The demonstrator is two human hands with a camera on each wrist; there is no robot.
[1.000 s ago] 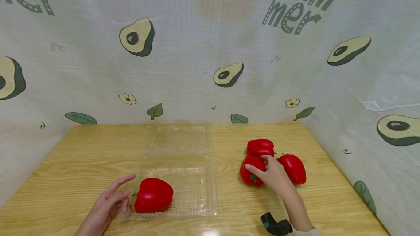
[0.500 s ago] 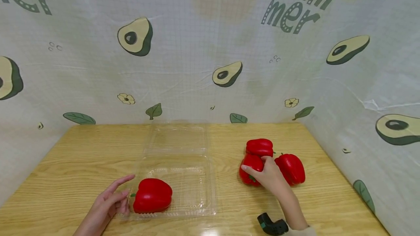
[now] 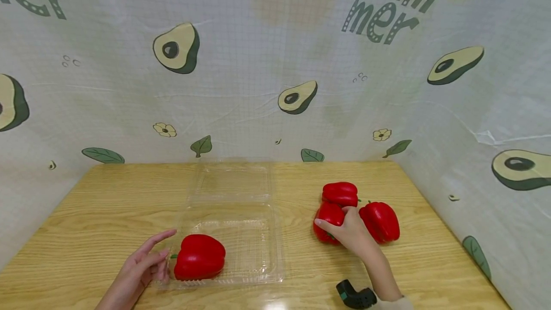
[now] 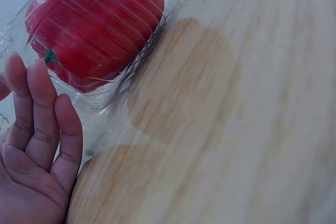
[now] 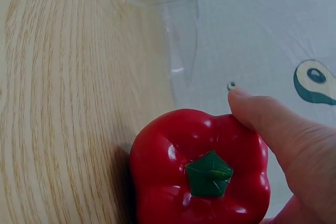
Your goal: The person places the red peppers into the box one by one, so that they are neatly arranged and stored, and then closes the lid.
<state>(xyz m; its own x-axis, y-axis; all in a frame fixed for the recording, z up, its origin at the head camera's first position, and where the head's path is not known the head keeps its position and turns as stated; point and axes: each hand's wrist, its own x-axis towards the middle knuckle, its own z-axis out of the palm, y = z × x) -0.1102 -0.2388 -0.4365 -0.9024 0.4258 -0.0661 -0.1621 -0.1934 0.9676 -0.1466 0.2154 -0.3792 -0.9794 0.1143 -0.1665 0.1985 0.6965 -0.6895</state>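
My right hand (image 3: 352,228) grips a red bell pepper (image 3: 327,214), the thumb on its near side and the fingers over the far side. In the right wrist view this bell pepper (image 5: 157,166) shows its green stem end, with the thumb along its upper edge. Two more red bell peppers lie close by, one behind (image 3: 340,193) and one to the right (image 3: 380,221). My left hand (image 3: 139,269), fingers loosely bent, is at the left edge of a clear plastic clamshell box (image 3: 254,276). Inside that box's near left part lies another red bell pepper (image 3: 200,257), stem toward the left hand.
The box's clear lid (image 3: 234,181) lies folded back toward the rear of the wooden table (image 3: 129,190). A black curved device (image 3: 355,295) sits at the right wrist. Behind and to the right hangs a pale cloth (image 3: 241,61) printed with avocados.
The right hand has shifted slightly left and its thumb now covers more of the held bell pepper, whose stem end has turned downward. The left hand and the boxed bell pepper stay put.
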